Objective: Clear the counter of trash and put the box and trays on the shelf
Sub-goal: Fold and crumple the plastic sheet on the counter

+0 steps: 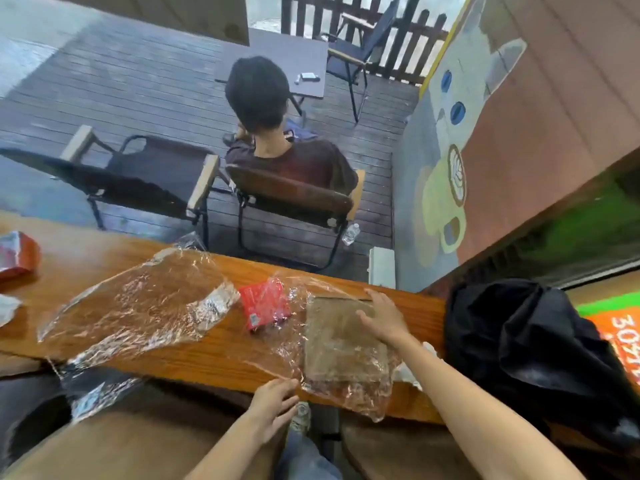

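A flat brown tray [341, 344] lies on the wooden counter [214, 355], wrapped in clear crinkled plastic [349, 398]. My right hand [382, 315] rests flat on the tray's far right part, fingers spread. Fingers apart, my left hand [273, 408] is at the counter's near edge and touches the plastic's near left corner. A small red box [265, 303] sits just left of the tray, partly under the same plastic. A large loose sheet of clear plastic wrap [145, 299] lies further left and hangs over the near edge.
A red packet [15, 252] and a white scrap [7, 308] sit at the counter's far left. A black bag [526, 344] sits at the right end. Beyond the counter a person [277, 133] sits on a chair [294, 206], back turned.
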